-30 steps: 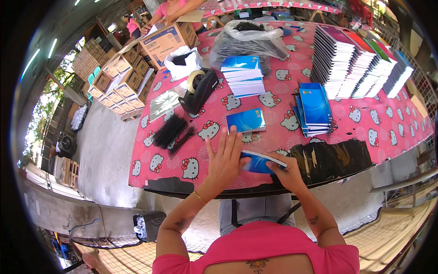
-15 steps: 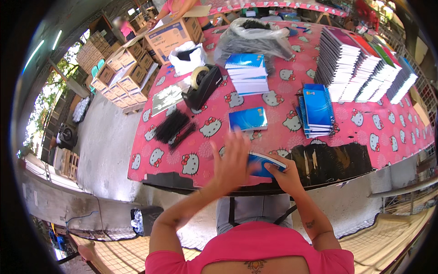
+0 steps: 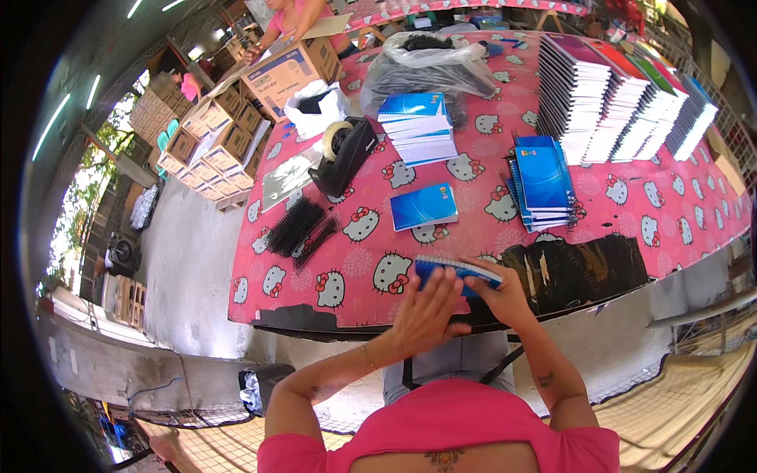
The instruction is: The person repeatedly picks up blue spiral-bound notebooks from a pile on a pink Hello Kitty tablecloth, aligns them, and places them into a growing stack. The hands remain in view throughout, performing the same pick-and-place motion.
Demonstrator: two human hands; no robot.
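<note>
My right hand [image 3: 506,298] grips the right end of a blue notebook [image 3: 426,271] at the table's near edge, thumb on top. My left hand [image 3: 430,309] lies against the notebook's near side, fingers stretched out. The left hand partly hides the cover. Just beyond, another blue notebook [image 3: 424,208] lies flat. Farther back stands a stack of blue-covered notebooks [image 3: 422,146], and to the right a pile of spiral-bound blue notebooks [image 3: 544,175]. Bunches of black binding coils [image 3: 295,225] lie at the left.
A black tape dispenser [image 3: 347,162] stands left of the stack, near a white bag [image 3: 315,106] and a clear plastic bag [image 3: 426,75]. Tall stacks of spiral notebooks [image 3: 574,102] fill the back right. A co-worker [image 3: 303,20] stands behind a cardboard box [image 3: 292,79].
My left hand has come down from above the table onto the notebook's near side. The notebook has turned slightly in my right hand, which still grips it. The view has shifted a little.
</note>
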